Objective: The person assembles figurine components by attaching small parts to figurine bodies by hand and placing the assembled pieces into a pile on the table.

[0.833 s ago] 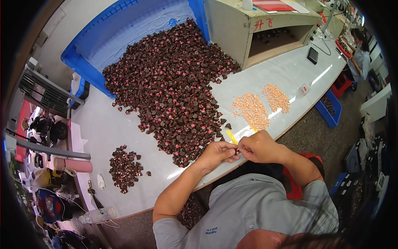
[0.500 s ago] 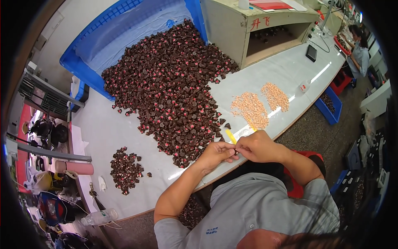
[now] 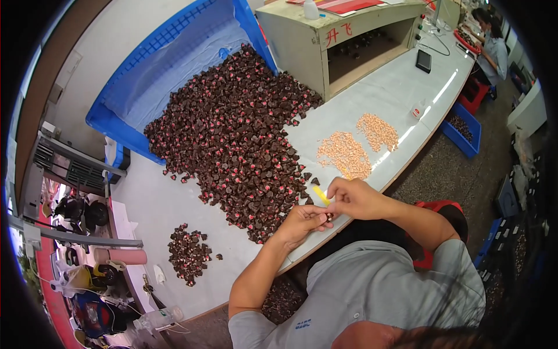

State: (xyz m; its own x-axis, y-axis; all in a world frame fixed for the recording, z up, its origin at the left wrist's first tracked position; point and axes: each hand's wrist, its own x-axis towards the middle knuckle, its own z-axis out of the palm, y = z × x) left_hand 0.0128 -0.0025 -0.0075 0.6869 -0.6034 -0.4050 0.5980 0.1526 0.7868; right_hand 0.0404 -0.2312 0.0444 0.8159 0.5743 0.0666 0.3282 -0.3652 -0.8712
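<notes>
My left hand (image 3: 301, 225) is closed, pinching a small dark cone-shaped part (image 3: 329, 217) between thumb and fingers at the table's front edge. Close against it, my right hand (image 3: 356, 199) has its fingertips pinched together just above that part; whatever they hold is too small to make out. A yellow strip (image 3: 321, 195) lies on the table beside the right fingertips. Left of my hands spreads a large heap of dark cone-shaped parts (image 3: 238, 139), many with pink centres. Beyond my right hand lie two patches of small peach-coloured pieces (image 3: 344, 152) (image 3: 378, 131).
A blue crate (image 3: 125, 125) lies tipped behind the heap. A smaller pile of dark parts (image 3: 189, 254) sits at the left. A pale open-fronted box (image 3: 293, 46) stands at the back, a small clear bottle (image 3: 417, 110) at the right. Another person (image 3: 493, 49) works far right.
The view has shifted slightly. My right fingers have lifted a little and spread away from the left fingertips, showing more of the small dark part in my left hand.
</notes>
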